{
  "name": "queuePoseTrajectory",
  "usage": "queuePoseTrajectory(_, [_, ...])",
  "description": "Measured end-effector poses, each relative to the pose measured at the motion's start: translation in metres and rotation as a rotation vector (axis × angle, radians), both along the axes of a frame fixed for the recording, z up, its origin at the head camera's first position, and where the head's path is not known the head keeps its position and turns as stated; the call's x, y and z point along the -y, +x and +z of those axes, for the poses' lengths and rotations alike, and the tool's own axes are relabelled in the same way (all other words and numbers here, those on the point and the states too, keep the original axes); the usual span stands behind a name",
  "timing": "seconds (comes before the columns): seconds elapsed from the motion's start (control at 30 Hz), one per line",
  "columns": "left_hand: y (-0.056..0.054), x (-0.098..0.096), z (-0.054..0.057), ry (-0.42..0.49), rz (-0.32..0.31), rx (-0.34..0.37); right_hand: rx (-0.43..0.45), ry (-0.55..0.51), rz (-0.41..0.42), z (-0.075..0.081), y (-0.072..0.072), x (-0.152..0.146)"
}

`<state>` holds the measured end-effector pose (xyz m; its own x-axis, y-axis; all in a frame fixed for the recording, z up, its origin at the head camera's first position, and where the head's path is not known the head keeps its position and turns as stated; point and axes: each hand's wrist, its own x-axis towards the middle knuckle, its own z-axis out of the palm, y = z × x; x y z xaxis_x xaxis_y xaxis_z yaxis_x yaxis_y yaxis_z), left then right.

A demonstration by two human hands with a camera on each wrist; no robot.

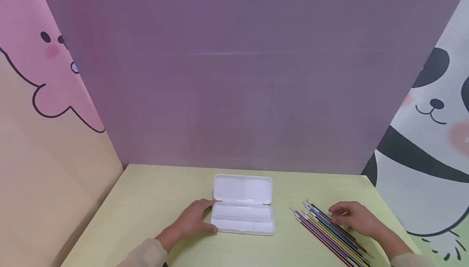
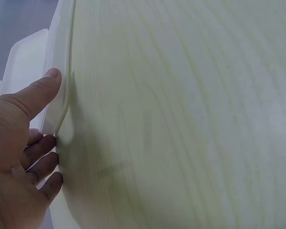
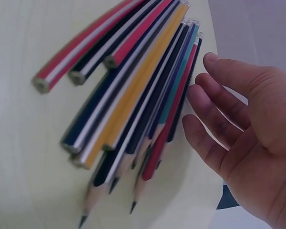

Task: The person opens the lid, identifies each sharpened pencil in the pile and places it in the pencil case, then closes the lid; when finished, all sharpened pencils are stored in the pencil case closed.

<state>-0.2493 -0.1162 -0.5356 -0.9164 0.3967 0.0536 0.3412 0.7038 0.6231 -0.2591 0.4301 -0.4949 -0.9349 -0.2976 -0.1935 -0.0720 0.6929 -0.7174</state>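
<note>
A white plastic pencil case (image 1: 242, 211) lies on the table with its lid (image 1: 243, 189) folded back and its divided tray bare. My left hand (image 1: 193, 219) holds the case's left end; the thumb (image 2: 45, 88) presses the front wall and the other fingers bend round the end. To the right, a bundle of pencils (image 1: 326, 234) lies aslant, in red, black, yellow, blue and green, some sharpened and some with flat ends. Beside the bundle's right side hovers my right hand (image 1: 355, 219), fingers loosely bent, holding nothing; in the right wrist view its fingertips are close to the outermost pencils.
The pale wooden table (image 1: 165, 185) ends at a purple panel (image 1: 234, 96) behind. Walls with a pink cartoon figure (image 1: 55, 79) and a panda (image 1: 432, 136) stand to the left and right.
</note>
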Motion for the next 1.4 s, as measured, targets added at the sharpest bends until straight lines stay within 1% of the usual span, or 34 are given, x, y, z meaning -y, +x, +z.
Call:
queuePoseTrajectory(0.17, [-0.003,-0.001,-0.001,-0.012,0.0,0.004,-0.012,0.016,-0.006,-0.007,0.0,-0.005])
queuePoseTrajectory(0.37, [-0.006,-0.001,-0.003,-0.018,-0.003,0.002,-0.031,0.034,0.003,-0.011,-0.001,-0.011])
queuePoseTrajectory(0.53, [-0.006,-0.001,-0.001,-0.017,-0.005,0.003,-0.051,0.046,0.007,-0.014,-0.003,-0.011])
queuePoseTrajectory(0.7, [-0.005,0.0,0.0,-0.014,-0.006,0.008,-0.073,0.1,0.017,-0.013,-0.005,-0.005])
queuePoseTrajectory(0.8, [-0.004,0.001,-0.001,-0.012,-0.002,0.011,-0.101,0.147,0.049,-0.011,-0.007,-0.002])
queuePoseTrajectory(0.93, [-0.002,0.001,-0.004,-0.011,0.001,0.001,-0.122,0.201,0.07,-0.009,-0.01,0.0])
queuePoseTrajectory(1.17, [-0.002,0.002,-0.006,0.009,-0.005,-0.021,-0.121,0.263,0.047,-0.008,-0.016,0.002])
queuePoseTrajectory(1.4, [-0.004,0.003,-0.01,0.003,-0.012,-0.034,-0.131,0.278,0.052,-0.008,-0.018,0.0])
